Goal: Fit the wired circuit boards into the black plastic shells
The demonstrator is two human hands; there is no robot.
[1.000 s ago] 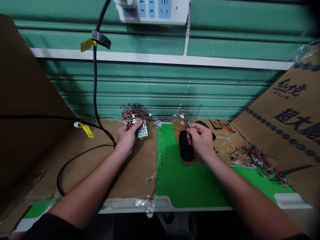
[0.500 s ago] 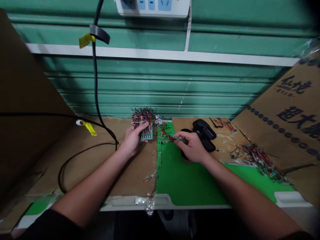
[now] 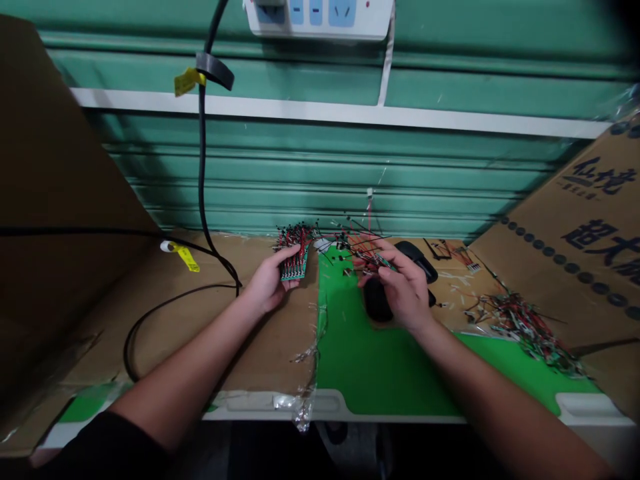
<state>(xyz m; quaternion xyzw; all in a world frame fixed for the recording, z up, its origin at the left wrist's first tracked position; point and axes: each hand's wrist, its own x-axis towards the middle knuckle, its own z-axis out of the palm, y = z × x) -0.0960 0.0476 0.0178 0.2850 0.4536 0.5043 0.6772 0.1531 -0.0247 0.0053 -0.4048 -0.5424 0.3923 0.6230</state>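
My left hand (image 3: 273, 280) is closed on the edge of a green circuit board (image 3: 295, 263), thumb on top. A dense bundle of red and black wires with small dark tips stands up from its far side. My right hand (image 3: 405, 283) has its fingers closed around another wired circuit board (image 3: 385, 261), mostly hidden by the fingers. Red and black wires fan out from it toward the left and the wall, one ending in a small white connector (image 3: 370, 193). Just under the right hand lies a black object (image 3: 377, 300), partly covered.
A tangled heap of wired parts (image 3: 535, 327) lies at the right, by a printed cardboard box (image 3: 590, 220). Black cables (image 3: 203, 167) hang and loop on the left cardboard (image 3: 200, 347). A power strip (image 3: 320, 17) is on the green wall (image 3: 300, 160). Green tabletop (image 3: 390, 367) shows centrally.
My right hand has moved slightly right and turned, and the wires of its board are now spread out and raised. My left hand keeps its board, tilted a little. The view has shifted slightly.
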